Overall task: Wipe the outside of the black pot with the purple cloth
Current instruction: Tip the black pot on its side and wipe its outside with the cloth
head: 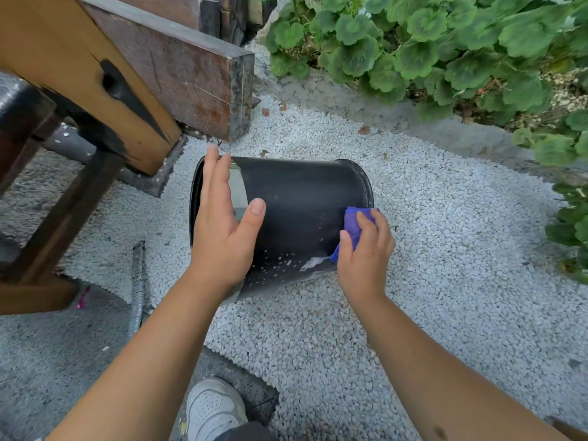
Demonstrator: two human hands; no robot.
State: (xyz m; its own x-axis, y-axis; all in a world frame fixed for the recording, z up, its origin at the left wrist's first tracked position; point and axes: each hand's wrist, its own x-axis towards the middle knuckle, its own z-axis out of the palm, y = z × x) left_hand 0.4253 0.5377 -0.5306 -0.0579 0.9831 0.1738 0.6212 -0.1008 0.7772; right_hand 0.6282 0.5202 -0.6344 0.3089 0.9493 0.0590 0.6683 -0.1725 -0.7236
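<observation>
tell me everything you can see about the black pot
The black round plastic-looking pot lies tipped on its side over the white gravel, its wider end toward the left. Pale specks and a whitish smear mark its lower wall. The left hand steadies it, while the right hand presses a bunched purple cloth against its right end.

The pot (296,214) lies on its side on the gravel (445,249). The left hand (222,230) rests on the left end of the pot, and the right hand (366,249) presses the cloth (353,227) against its right end. Behind and to the left stands a wooden bench (95,90). Plants (445,49) grow behind on the right. A shoe (213,409) is near the person, below the pot
</observation>
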